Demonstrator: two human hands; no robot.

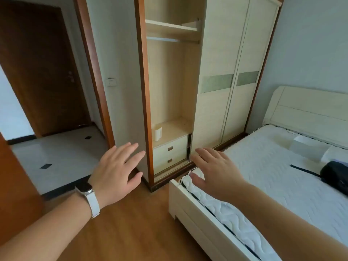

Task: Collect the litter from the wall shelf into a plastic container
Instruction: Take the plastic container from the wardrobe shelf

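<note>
An open wardrobe bay stands ahead, with a lower shelf (175,129) above two drawers and an upper shelf (169,27). A small cream plastic container (158,133) sits at the left of the lower shelf. A pale flat item (191,23) lies on the upper shelf; I cannot tell what it is. My left hand (116,170), with a white watch on the wrist, is stretched forward, fingers spread, holding nothing. My right hand (212,170) is also open and spread, hovering over the foot corner of the bed. Both hands are well short of the shelves.
A bed with a white mattress (263,166) fills the right side; a black bag (335,176) and a pale box (308,147) lie on it. Sliding wardrobe doors (235,81) stand right of the open bay. A doorway (56,147) to a tiled hall opens at the left.
</note>
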